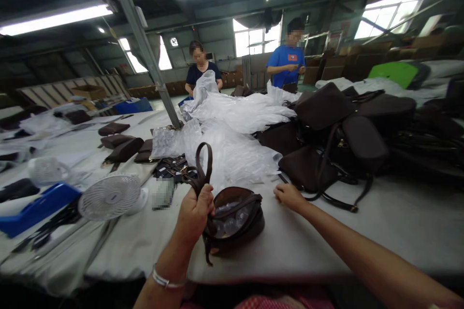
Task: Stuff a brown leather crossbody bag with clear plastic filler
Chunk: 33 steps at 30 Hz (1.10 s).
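My left hand (197, 207) is closed around a looped dark brown strap (204, 164), whose loop sticks up above the fist. The strap lies against a small dark brown handbag (246, 231) on the table in front of me. Its top gapes, and clear plastic filling (231, 221) shows inside. To the right of the bag, my right hand (290, 197) is low over the table with its fingers curled together. Whatever those fingertips hold, if anything, is hidden. Just beyond them lies a dark bag with a long strap (337, 203).
Clear plastic bags (235, 154) are heaped ahead, with piled brown handbags (326, 111) at right. Flat brown pouches (123, 147), a white fan (110, 198) and a blue tray (39, 207) lie left. A metal post (145, 43) rises from the table. Two people stand across it.
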Available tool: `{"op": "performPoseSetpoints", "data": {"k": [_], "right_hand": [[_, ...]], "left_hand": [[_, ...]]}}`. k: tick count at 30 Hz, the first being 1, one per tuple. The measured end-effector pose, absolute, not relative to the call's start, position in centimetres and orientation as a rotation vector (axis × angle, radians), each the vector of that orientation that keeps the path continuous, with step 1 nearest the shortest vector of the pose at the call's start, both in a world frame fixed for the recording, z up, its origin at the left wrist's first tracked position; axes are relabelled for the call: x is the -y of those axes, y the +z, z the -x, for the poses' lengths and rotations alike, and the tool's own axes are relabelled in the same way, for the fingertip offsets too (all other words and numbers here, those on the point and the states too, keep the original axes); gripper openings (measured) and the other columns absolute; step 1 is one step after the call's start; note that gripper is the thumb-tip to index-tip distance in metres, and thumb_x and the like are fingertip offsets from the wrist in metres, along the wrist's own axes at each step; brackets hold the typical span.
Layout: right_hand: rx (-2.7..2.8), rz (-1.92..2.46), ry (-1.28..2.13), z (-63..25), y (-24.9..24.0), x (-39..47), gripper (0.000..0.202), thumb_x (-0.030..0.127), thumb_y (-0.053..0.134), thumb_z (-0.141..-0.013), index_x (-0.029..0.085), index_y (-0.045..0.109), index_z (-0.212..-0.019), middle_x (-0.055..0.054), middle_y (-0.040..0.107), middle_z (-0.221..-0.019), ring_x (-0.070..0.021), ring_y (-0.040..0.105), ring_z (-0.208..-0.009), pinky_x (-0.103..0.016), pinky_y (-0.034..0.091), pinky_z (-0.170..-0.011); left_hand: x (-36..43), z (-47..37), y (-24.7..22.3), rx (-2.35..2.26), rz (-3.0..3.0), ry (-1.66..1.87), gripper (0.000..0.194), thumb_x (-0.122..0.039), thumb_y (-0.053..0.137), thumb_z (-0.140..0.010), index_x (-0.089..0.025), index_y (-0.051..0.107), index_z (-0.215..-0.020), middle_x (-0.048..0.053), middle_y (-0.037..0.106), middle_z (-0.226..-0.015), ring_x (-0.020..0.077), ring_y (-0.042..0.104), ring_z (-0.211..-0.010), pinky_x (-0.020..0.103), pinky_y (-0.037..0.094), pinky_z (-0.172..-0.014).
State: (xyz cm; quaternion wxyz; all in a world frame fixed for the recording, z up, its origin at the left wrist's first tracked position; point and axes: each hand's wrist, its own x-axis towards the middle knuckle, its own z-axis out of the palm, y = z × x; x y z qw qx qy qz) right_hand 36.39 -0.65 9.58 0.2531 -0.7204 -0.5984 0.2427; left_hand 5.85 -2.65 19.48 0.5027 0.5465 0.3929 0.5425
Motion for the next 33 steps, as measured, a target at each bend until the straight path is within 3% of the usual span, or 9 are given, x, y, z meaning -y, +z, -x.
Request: {"op": "performPoseSetpoints", "data": {"k": [3,6,10,14,16,21,25,29,33], "right_hand": [[1.545,1.665,0.833,-34.8,12.9,1.6,0.034,0.042,0.037,-0.097,0.018,0.060,-0.088,-0.004,0.066,-0.078,-0.0164,0.066,-0.064,-0.026,0.051,-0.054],[1.362,1.245,1.144,-32.0,17.0,3.2,0.037,0.054,0.057,-0.088,0.018,0.062,-0.093,0.001,0.059,-0.069,-0.0123,0.057,-0.051,-0.023,0.045,-0.043],[1.277,1.076,1.402,-27.1,20.9,4.8,0.035,0.052,0.072,-0.077,0.018,0.061,-0.079,0.003,0.057,-0.063,-0.0096,0.053,-0.046,-0.020,0.041,-0.037],[1.394,1.204,1.390,-23.8,21.9,5.0,0.025,0.045,0.059,-0.085,0.020,0.062,-0.081,0.002,0.059,-0.066,-0.0118,0.055,-0.046,-0.023,0.042,-0.037],[1.638,1.315,1.133,-23.0,22.1,4.7,0.021,0.034,0.050,-0.090,0.021,0.066,-0.089,-0.002,0.063,-0.071,-0.0149,0.059,-0.050,-0.026,0.045,-0.041],[2.195,1.413,-0.193,-22.6,22.2,4.3,0.046,0.008,0.040,-0.088,0.013,0.065,-0.127,-0.015,0.070,-0.098,-0.0245,0.068,-0.080,-0.032,0.054,-0.069],[2.280,1.340,-0.497,-22.3,21.8,4.8,0.051,0.004,0.037,-0.091,0.013,0.060,-0.135,-0.017,0.071,-0.103,-0.0240,0.069,-0.083,-0.030,0.054,-0.071],[2.195,1.184,-0.224,-22.1,21.4,5.4,0.045,0.012,0.040,-0.093,0.014,0.063,-0.132,-0.016,0.070,-0.104,-0.0255,0.068,-0.090,-0.033,0.054,-0.078],[1.849,1.134,0.805,-21.8,21.8,5.5,0.040,0.042,0.056,-0.090,0.015,0.065,-0.118,-0.006,0.068,-0.085,-0.0179,0.064,-0.065,-0.030,0.052,-0.060]], "left_hand": [[2.5,-5.9,19.2,-0.971,-1.371,1.329,0.045,-0.060,0.065,-0.084,-0.017,0.056,-0.093,-0.007,0.045,-0.059,0.0076,0.041,-0.044,0.021,0.041,-0.042],[2.4,-6.1,19.0,-0.989,-1.448,1.360,0.044,-0.058,0.062,-0.087,-0.016,0.060,-0.099,-0.005,0.048,-0.060,0.0094,0.044,-0.046,0.021,0.038,-0.041],[2.9,-6.0,19.0,-0.969,-1.492,1.393,0.042,-0.056,0.059,-0.090,-0.017,0.061,-0.103,-0.004,0.048,-0.060,0.0101,0.046,-0.048,0.021,0.037,-0.044],[3.8,-5.6,19.1,-0.955,-1.471,1.429,0.042,-0.057,0.055,-0.092,-0.017,0.059,-0.105,-0.005,0.048,-0.059,0.0103,0.044,-0.047,0.021,0.037,-0.045],[4.0,-5.5,19.0,-0.947,-1.433,1.487,0.042,-0.058,0.056,-0.091,-0.017,0.059,-0.100,-0.004,0.049,-0.059,0.0105,0.045,-0.047,0.022,0.037,-0.045],[4.0,-5.4,18.9,-0.947,-1.289,1.591,0.041,-0.057,0.067,-0.084,-0.017,0.061,-0.092,-0.002,0.053,-0.056,0.0126,0.049,-0.046,0.024,0.039,-0.046],[3.6,-5.3,19.2,-1.001,-1.253,1.597,0.042,-0.055,0.072,-0.080,-0.017,0.062,-0.096,-0.004,0.053,-0.053,0.0134,0.050,-0.044,0.024,0.040,-0.046],[3.2,-5.2,19.1,-1.069,-1.328,1.608,0.042,-0.051,0.069,-0.083,-0.015,0.064,-0.102,-0.003,0.056,-0.054,0.0134,0.052,-0.046,0.025,0.044,-0.049],[3.2,-5.2,19.1,-1.140,-1.448,1.644,0.039,-0.046,0.064,-0.087,-0.014,0.066,-0.108,0.001,0.063,-0.062,0.0175,0.062,-0.060,0.028,0.052,-0.062]]}}
